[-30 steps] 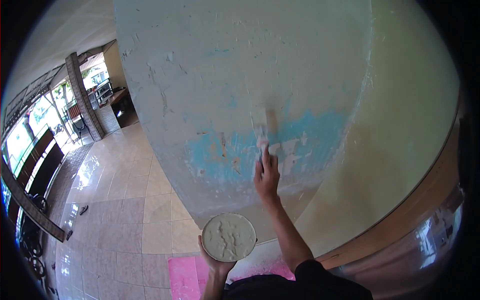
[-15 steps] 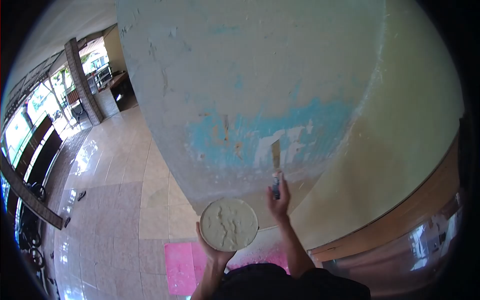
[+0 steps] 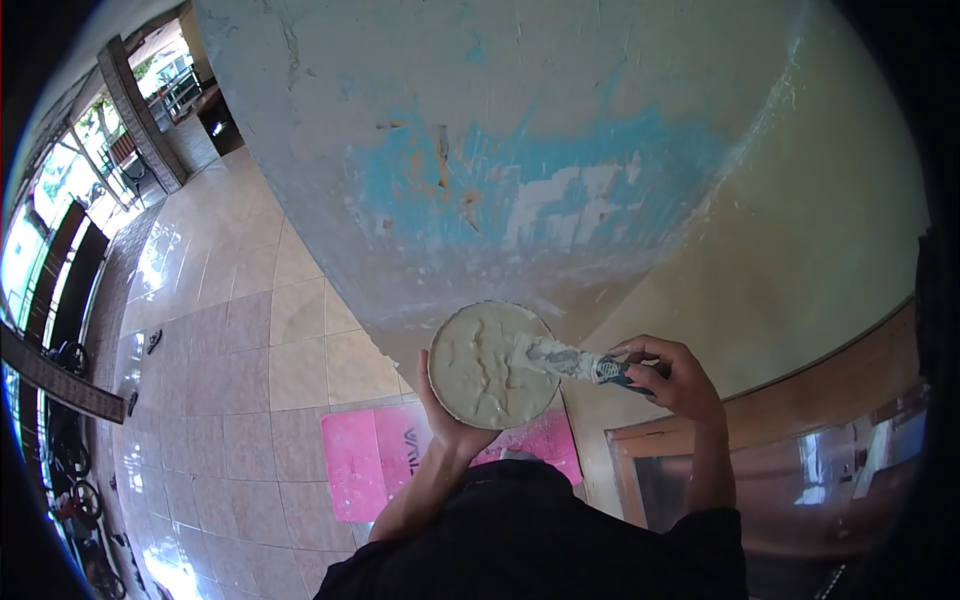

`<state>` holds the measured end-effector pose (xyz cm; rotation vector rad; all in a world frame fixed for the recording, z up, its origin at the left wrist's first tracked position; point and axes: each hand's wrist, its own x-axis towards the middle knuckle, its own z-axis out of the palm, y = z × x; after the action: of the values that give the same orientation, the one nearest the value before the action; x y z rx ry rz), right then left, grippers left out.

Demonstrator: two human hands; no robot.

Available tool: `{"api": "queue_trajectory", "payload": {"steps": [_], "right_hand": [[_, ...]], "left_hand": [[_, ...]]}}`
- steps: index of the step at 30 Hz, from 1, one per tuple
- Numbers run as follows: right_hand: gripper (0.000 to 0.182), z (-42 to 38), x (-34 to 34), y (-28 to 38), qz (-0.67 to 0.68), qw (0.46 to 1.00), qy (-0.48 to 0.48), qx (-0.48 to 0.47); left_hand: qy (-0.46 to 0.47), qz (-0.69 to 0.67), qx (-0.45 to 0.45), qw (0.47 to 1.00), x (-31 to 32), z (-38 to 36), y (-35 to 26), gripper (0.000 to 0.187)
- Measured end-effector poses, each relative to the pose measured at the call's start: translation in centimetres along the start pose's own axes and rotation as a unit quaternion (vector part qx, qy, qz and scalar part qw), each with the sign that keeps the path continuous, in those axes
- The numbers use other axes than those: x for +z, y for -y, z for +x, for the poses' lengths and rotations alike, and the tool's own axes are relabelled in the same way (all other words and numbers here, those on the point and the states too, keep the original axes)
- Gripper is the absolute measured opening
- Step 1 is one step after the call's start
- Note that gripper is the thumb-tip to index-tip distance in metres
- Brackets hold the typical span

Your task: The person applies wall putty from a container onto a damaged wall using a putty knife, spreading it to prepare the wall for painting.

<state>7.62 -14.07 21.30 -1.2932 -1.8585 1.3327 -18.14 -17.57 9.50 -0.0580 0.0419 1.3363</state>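
Note:
My left hand [image 3: 452,425] is wrapped around the side of a round tub of filler paste [image 3: 470,350], holding it up in front of me. The paste is pale grey-green, with ridges and dents across its surface. In my right hand [image 3: 675,380] is a putty knife [image 3: 575,361], gripped by its dark handle. Paste coats its blade, which lies over the right part of the tub with the tip at the paste. Beyond the tub stands the wall [image 3: 400,260], with a bare blue patch [image 3: 650,150] and white filler smears [image 3: 565,205] on it.
A pink sheet [image 3: 365,465] lies on the tiled floor [image 3: 215,400] below me. To the right is a wooden frame [image 3: 780,400] along a shiny brown surface. A slanted post [image 3: 60,380] and parked bikes [image 3: 75,500] are at the left.
My right hand has drawn the putty knife away from the wall and down to the tub, turning it sideways. The tub now sits higher in view, as my view has tilted down.

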Motion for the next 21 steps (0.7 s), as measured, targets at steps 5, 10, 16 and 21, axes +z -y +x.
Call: {"api": "queue_trajectory", "payload": {"steps": [5,10,16,21], "right_hand": [[0.024,-0.4,-1.2,2.2,-0.081,0.995,-0.019,-0.060],[0.018,0.1,-2.5,3.5,-0.191,0.981,-0.021,-0.006],[0.021,1.6,-1.7,2.9,-0.229,0.972,0.048,-0.030],[0.021,2.9,-1.6,-0.1,-0.172,0.983,0.065,0.005]], "left_hand": [[0.003,-0.029,-0.026,0.999,-0.5,0.3,0.3,0.077],[0.017,-0.035,-0.012,0.999,-0.7,0.3,0.3,0.074],[-0.001,-0.012,-0.003,1.000,-0.7,-0.3,0.3,0.079],[0.014,-0.032,0.008,0.999,-1.1,-0.5,0.0,0.078]]}}
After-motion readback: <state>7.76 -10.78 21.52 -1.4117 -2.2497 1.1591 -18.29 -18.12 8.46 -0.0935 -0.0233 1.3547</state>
